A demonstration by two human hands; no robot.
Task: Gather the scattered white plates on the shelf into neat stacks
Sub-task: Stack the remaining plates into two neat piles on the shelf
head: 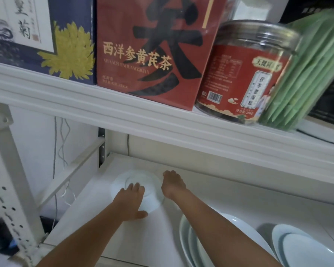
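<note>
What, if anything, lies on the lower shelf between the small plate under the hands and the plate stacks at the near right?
Nothing visible does. The small plate sits at the back left under the left hand, with the right hand at its right edge. Bare shelf runs from it toward the plate stacks; only the right forearm crosses above.

White plates (137, 182), red tea box (152, 49), green packets (301, 78).

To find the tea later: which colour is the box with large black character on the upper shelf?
Red box with black brushwork and cream lettering, seen in the head view.
</note>
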